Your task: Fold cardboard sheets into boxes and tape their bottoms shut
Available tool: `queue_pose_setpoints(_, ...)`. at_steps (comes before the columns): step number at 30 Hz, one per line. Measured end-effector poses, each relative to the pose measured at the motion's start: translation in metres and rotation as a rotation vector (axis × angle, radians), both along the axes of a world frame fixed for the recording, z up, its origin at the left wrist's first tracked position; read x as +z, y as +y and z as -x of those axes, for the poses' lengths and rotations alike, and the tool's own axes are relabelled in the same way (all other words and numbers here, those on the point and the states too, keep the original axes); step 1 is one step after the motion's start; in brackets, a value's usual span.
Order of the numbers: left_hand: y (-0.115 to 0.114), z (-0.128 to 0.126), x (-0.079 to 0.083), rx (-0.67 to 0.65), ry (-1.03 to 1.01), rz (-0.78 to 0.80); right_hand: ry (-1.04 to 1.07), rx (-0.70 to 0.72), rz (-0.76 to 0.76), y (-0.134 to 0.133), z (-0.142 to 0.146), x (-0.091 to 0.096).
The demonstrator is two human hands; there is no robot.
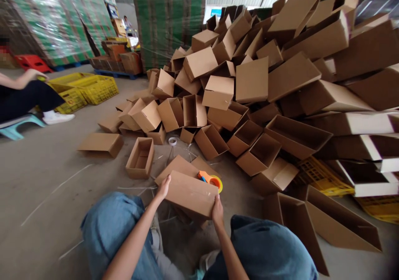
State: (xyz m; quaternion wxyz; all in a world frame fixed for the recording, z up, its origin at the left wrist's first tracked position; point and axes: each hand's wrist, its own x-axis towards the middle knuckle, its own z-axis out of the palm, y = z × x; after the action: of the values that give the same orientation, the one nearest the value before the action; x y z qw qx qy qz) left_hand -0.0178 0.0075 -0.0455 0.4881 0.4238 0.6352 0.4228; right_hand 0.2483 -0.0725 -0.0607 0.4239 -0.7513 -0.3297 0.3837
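A brown cardboard box (pixel 190 193) is held between my two hands, above the floor and between my knees. My left hand (pixel 163 187) grips its left end, with the thumb on top. My right hand (pixel 217 210) is closed round the right end. Clear tape shows on the box's face near the right side. Just beyond it lies an orange tape dispenser (pixel 204 177) with a roll of yellow tape (pixel 217 183), resting by more cardboard (pixel 178 166) that the held box partly covers. The box's underside is hidden from me.
A large heap of open cardboard boxes (pixel 218 90) rises ahead and to the right. One open box (pixel 140 158) and a white tape roll (pixel 172 141) are on the floor. Yellow crates (pixel 99 89) stand left, near a seated person (pixel 28 92). Wrapped green stacks (pixel 170 22) stand behind.
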Motion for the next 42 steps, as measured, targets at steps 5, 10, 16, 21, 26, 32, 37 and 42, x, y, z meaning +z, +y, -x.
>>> queue_pose_setpoints(5, -0.003, 0.001, -0.001, 0.035, 0.072, 0.033, -0.002, 0.001, 0.03, -0.003, 0.0, 0.0)
queue_pose_setpoints(10, 0.005, 0.004, 0.004, 0.051, -0.107, 0.1, -0.001, 0.005, 0.016, -0.004, -0.001, -0.001)
queue_pose_setpoints(16, 0.004, 0.015, 0.008, -0.067, -0.45, 0.312, 0.056, -0.024, 0.046, -0.003, -0.001, 0.001)
queue_pose_setpoints(21, 0.002, 0.017, 0.004, -0.067, -0.546, 0.243, 0.129, -0.063, 0.023, -0.001, -0.002, 0.003)
queue_pose_setpoints(26, 0.003, 0.012, 0.01, -0.02, -0.436, 0.212, 0.135, -0.07, 0.015, -0.002, -0.003, 0.001)
queue_pose_setpoints(32, 0.002, 0.008, 0.019, 0.041, -0.373, 0.185, 0.111, -0.069, -0.008, -0.003, -0.003, 0.0)
queue_pose_setpoints(37, 0.002, 0.007, 0.016, 0.06, -0.307, 0.184, 0.083, -0.054, 0.021, -0.002, -0.003, 0.0)
queue_pose_setpoints(42, 0.004, 0.002, 0.012, 0.093, -0.232, 0.142, 0.073, -0.048, 0.045, -0.003, -0.003, 0.0)
